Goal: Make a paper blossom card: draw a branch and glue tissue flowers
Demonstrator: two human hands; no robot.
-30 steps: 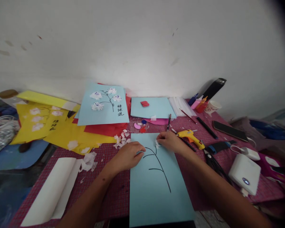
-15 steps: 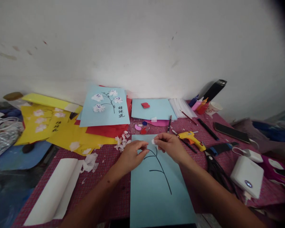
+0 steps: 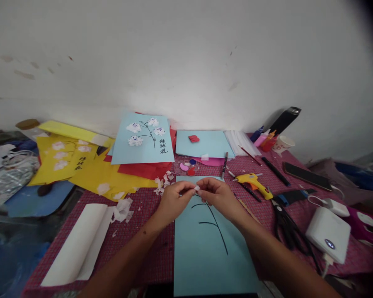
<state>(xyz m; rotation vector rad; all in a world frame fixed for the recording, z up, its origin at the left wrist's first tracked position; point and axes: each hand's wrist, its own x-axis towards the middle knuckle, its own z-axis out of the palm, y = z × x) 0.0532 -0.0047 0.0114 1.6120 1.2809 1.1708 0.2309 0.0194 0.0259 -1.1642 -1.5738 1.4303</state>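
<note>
A small white paper piece [image 3: 197, 188] is pinched between the fingertips of my left hand [image 3: 175, 200] and my right hand [image 3: 219, 196], which meet over the upper part of a light blue sheet [image 3: 205, 260]. Black curved branch lines [image 3: 219, 227] are drawn on that sheet, their top hidden by my fingers. Torn white paper scraps [image 3: 159, 186] lie just left of the sheet's upper edge. Behind stands a blue card [image 3: 118, 153] bearing a drawn branch, white paper blossoms and black characters.
To the right lie a yellow glue gun [image 3: 251, 180], black scissors [image 3: 287, 227], a phone [image 3: 307, 175] and a white power bank [image 3: 329, 235]. Rolled white paper [image 3: 76, 244] and yellow sheets [image 3: 93, 178] occupy the left. Paint bottles [image 3: 269, 140] stand at the back right beside a paper cup [image 3: 283, 143].
My hands have come together, and my left fingertips now touch the white paper piece that only my right hand held. The view has shifted slightly, moving the scene rightward.
</note>
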